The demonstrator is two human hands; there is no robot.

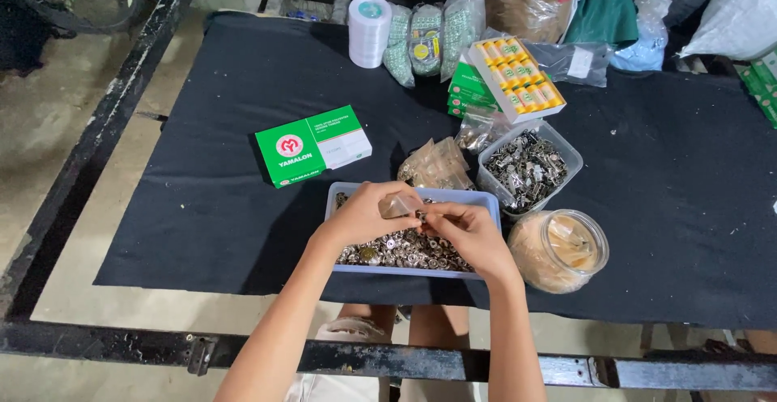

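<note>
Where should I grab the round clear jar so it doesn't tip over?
Probably around the middle of the clear jar, coming from its right side. It looks tilted, its wide mouth toward the camera, so the round wall is the easy part to wrap. The blue tray and both hands crowd its left.

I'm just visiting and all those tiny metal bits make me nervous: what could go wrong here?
1. The left hand holds a small clear bag over the blue tray of metal snap buttons; pieces from the right hand could miss it and scatter on the black cloth.
2. The open plastic jar lies on its side beside the right wrist; a nudge might roll it.
</note>
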